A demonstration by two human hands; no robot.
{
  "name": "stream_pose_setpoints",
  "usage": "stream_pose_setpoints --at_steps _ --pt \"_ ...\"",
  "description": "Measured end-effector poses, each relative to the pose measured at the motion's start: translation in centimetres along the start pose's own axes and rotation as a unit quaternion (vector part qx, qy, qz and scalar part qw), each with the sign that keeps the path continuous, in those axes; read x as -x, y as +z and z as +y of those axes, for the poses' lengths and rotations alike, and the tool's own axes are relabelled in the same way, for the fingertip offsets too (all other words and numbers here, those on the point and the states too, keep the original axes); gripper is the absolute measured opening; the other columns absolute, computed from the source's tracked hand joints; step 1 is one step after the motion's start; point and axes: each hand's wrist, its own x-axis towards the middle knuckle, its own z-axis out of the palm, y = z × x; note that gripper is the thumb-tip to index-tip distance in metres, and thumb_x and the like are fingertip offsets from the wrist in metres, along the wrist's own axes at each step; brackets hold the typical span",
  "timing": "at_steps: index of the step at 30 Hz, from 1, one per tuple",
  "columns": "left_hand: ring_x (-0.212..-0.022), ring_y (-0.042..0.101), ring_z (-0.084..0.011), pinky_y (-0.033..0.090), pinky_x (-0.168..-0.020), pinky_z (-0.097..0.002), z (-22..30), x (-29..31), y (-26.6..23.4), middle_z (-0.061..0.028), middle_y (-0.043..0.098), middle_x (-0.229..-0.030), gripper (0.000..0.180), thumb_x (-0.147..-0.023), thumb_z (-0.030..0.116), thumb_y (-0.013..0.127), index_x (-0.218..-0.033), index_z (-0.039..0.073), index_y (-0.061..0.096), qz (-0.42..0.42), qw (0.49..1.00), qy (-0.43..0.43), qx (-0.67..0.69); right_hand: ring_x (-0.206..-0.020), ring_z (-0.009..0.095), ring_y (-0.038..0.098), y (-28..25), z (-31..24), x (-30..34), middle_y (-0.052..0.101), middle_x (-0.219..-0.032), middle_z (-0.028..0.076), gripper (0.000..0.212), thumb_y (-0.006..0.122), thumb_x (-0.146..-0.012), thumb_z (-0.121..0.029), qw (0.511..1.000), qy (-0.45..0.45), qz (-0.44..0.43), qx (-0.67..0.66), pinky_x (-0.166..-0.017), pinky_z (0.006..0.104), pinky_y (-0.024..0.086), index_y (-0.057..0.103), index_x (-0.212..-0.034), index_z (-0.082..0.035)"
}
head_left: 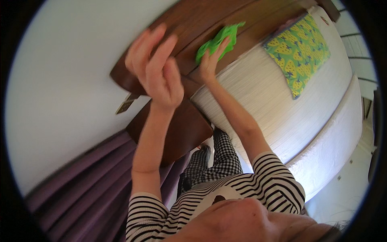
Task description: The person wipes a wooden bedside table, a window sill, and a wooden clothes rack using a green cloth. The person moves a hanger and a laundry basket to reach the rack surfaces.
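A bright green cloth [227, 34] lies crumpled against the dark brown wooden headboard [189, 20]. My right hand [210, 62] holds it there, its fingers stretched over the cloth and pressing it to the wood. Raised nearer to me, my left hand [157, 72] has nothing in it. Its fingers are loosely bent and apart, and it hides part of the headboard's left end behind it.
Beside the headboard stretches a bed with a pale mattress [258, 92]. On it rests a green pillow [300, 52] with yellow strawberries. A dark wooden nightstand [173, 129] stands by the bed, below a wall socket [125, 105]. Purple curtains [92, 173] hang at lower left.
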Motion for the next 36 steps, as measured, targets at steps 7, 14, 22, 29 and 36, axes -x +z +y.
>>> stream_pose_setpoints --at_steps 7,14,22,29,36 --pt "-0.115 0.049 -0.0305 0.036 -0.100 -0.0417 4.3 17.9 -9.1 -0.0099 0.058 -0.122 0.028 -0.087 0.002 0.052 -0.113 0.006 0.061 -0.051 0.962 -0.268 0.030 -0.140 0.056 -0.001 3.0 -2.2 7.2 0.006 -0.156 0.026 0.071 0.065 -0.079 -0.015 0.963 -0.172 -0.172 0.120 -0.110 0.0670 0.007 0.035 -0.141 0.001" --pt "-0.113 0.051 -0.0287 0.038 -0.099 -0.0410 5.1 29.0 -12.3 -0.0083 0.059 -0.120 0.025 -0.087 0.005 0.054 -0.111 0.006 0.062 -0.008 0.936 -0.345 0.062 -0.141 0.043 0.021 4.6 -6.8 5.0 0.027 -0.154 0.012 0.075 0.071 -0.076 -0.018 0.822 -0.443 -0.257 0.249 -0.108 0.0637 0.019 0.040 -0.144 -0.019" --pt "-0.115 0.051 -0.0289 0.038 -0.100 -0.0420 5.8 37.3 -17.6 -0.0068 0.060 -0.120 0.028 -0.086 0.004 0.055 -0.112 0.008 0.063 -0.011 0.910 -0.414 0.004 -0.140 0.028 0.028 6.6 -11.9 6.1 0.035 -0.151 0.006 0.064 0.061 -0.084 -0.020 0.618 -0.571 -0.373 0.390 -0.112 0.0517 0.024 0.041 -0.145 -0.021" --pt "-0.118 0.049 -0.0286 0.037 -0.101 -0.0433 5.6 45.5 -20.8 -0.0058 0.058 -0.122 0.033 -0.085 0.002 0.055 -0.116 0.009 0.061 0.008 0.871 -0.487 -0.063 -0.131 0.031 0.036 9.3 -3.0 15.9 0.043 -0.141 0.014 0.060 0.046 -0.090 -0.033 0.127 -0.624 -0.398 0.660 -0.114 0.0452 0.020 0.043 -0.139 0.001" --pt "-0.118 0.048 -0.0283 0.038 -0.102 -0.0435 7.5 53.9 -23.8 -0.0066 0.058 -0.122 0.035 -0.084 -0.003 0.055 -0.117 0.008 0.061 0.052 0.806 -0.585 -0.076 -0.116 0.027 0.045 12.3 11.9 25.6 0.055 -0.119 0.012 0.039 0.054 -0.089 -0.033 0.081 -0.527 -0.479 0.698 -0.100 0.0377 0.031 0.062 -0.115 -0.006"
